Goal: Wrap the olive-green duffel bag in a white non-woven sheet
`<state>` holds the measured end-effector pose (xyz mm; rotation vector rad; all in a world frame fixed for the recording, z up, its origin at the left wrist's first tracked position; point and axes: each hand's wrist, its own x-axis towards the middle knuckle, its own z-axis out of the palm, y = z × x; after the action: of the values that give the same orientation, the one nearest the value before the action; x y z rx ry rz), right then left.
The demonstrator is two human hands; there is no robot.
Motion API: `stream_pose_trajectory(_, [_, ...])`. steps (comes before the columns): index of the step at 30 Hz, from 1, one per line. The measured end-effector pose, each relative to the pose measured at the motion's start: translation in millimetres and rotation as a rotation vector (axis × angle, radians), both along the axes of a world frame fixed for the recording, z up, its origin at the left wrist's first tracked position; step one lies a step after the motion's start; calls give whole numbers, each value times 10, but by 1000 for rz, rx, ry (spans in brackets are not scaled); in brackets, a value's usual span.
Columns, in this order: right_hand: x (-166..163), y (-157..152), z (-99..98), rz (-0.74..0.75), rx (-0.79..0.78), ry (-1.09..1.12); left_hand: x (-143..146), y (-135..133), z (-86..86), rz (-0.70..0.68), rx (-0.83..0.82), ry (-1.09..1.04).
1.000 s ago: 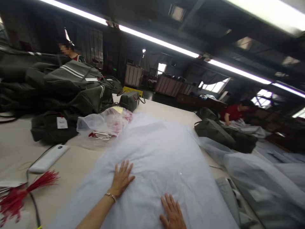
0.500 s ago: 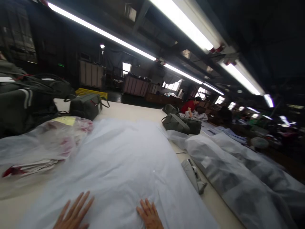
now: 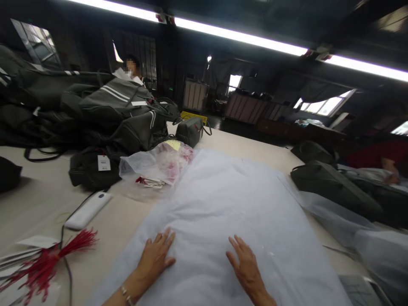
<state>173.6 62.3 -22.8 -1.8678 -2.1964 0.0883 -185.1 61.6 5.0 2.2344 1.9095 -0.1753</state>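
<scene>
The pale plastic sheet (image 3: 219, 199) fills the lower middle of the frame, its long axis running up toward the center. The left hand (image 3: 155, 256) and right hand (image 3: 246, 264) spread over its lower part, gripping nothing, neither clearly nearer.

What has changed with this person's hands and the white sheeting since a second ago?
The right hand has moved forward over the white sheeting, now almost level with the left hand, which is less widely spread. Neither hand has grasped anything. The pile of dark bags and the bundle of red cords look much as before.
</scene>
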Motion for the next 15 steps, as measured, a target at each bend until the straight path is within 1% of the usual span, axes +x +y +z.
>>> stream_pose_trajectory(2, [-34, 185, -221, 7, 35, -32, -117, 211, 36, 75, 23, 86])
stream_pose_trajectory(5, [2, 326, -692, 14, 50, -67, -327, 462, 49, 182, 59, 197])
stream_pose_trajectory(7, [32, 334, -932, -21, 62, -75, -337, 566, 25, 176, 129, 219])
stream_pose_trajectory(8, [36, 312, -988, -32, 60, -72, -272, 603, -5, 141, 179, 198])
stream_pose_trajectory(9, [31, 276, -994, -28, 51, -63, -157, 631, -54, 79, 241, 149])
stream_pose_trajectory(11, [-6, 193, -881, 16, 20, -28, 183, 655, -217, -95, 380, 0])
stream_pose_trajectory(12, [-34, 162, -790, 36, 15, -4, 379, 650, -331, -197, 442, -79])
stream_pose_trajectory(13, [-64, 145, -698, 26, 30, 17, 569, 634, -463, -298, 500, -150])
stream_pose_trajectory(14, [-90, 142, -617, 31, 40, 34, 740, 613, -606, -384, 554, -204])
stream_pose_trajectory(15, [-111, 150, -553, 37, 44, 49, 879, 591, -753, -440, 594, -238])
